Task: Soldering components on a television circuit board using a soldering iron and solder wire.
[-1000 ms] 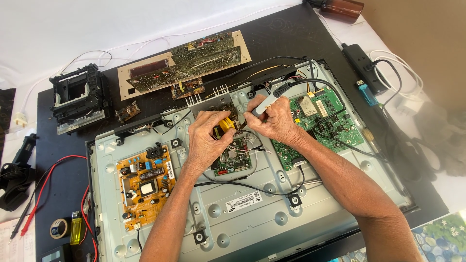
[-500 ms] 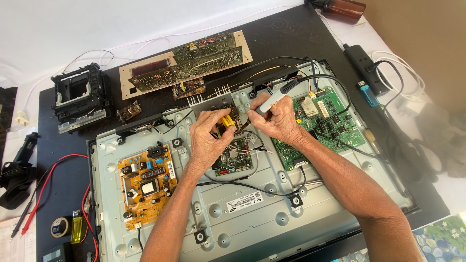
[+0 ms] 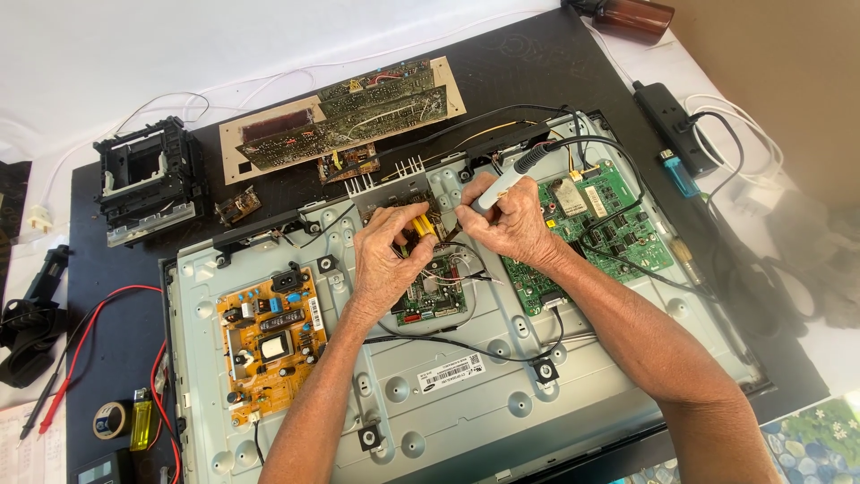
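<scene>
Both hands sit a touch lower than a second ago, tool tip now nearer the yellow part. My right hand (image 3: 515, 224) is closed pen-style round the soldering iron (image 3: 502, 184), its black cord looping back over the green main board (image 3: 596, 229). My left hand (image 3: 385, 255) is curled, fingertips pinching a small yellow component (image 3: 423, 226) just above the small centre board (image 3: 434, 291) on the grey TV back panel (image 3: 502, 403). To do it well, I judge: brace my wrists on the panel, keep the tip off the nearby wires, hold the part steady. Orange power board (image 3: 269, 336) lies well to the left.
</scene>
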